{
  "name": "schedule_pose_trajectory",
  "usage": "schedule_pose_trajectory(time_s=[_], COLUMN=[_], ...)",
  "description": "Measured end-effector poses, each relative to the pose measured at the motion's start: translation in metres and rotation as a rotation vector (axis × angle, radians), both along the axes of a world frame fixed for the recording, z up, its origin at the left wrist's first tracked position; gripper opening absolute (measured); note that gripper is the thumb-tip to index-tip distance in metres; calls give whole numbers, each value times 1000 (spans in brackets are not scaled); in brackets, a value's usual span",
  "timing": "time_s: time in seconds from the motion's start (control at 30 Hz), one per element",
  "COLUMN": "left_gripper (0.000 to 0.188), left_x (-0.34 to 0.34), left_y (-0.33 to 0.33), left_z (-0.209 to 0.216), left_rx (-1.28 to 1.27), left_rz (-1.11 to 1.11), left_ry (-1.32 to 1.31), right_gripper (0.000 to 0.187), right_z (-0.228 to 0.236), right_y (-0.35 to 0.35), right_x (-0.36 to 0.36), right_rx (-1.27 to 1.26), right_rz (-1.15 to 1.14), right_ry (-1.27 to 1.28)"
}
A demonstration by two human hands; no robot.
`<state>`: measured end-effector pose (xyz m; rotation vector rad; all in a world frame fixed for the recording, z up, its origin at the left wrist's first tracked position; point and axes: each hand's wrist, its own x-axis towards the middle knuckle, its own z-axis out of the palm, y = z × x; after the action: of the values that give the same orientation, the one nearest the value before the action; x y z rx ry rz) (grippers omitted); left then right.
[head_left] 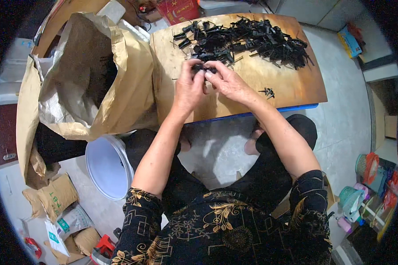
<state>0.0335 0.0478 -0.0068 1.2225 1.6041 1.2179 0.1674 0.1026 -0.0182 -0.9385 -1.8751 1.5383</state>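
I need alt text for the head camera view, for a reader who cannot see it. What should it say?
Seen from above, a seated person's left hand and right hand together pinch a small black plastic part over a wooden board. A heap of similar black parts lies on the board's far side. A large open paper sack and a white bucket are to the person's left.

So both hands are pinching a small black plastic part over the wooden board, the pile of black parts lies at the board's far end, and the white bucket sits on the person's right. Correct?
Not quite. The head view shows the white bucket on the person's left, below the brown paper sack. The rest holds: left hand and right hand pinch a small black plastic part over the wooden board, with the pile of black parts at its far end.
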Motion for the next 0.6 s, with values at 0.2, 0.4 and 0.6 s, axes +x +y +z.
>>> schedule_pose_trajectory(time_s=[0.2, 0.4, 0.6], left_gripper=[29, 33, 38], left_x=[-15, -13, -6], left_y=[-6, -10, -17], left_z=[2, 5, 14], left_rx=[-54, -99, -124], left_rz=[-15, -160, -244], left_ry=[-830, -770, -680], right_gripper=[17, 15, 18], right_z=[8, 15, 6], right_y=[-5, -5, 1], right_x=[15, 21, 21], right_rx=[-108, -258, -394], right_rz=[-14, 57, 100], right_ry=[114, 229, 271])
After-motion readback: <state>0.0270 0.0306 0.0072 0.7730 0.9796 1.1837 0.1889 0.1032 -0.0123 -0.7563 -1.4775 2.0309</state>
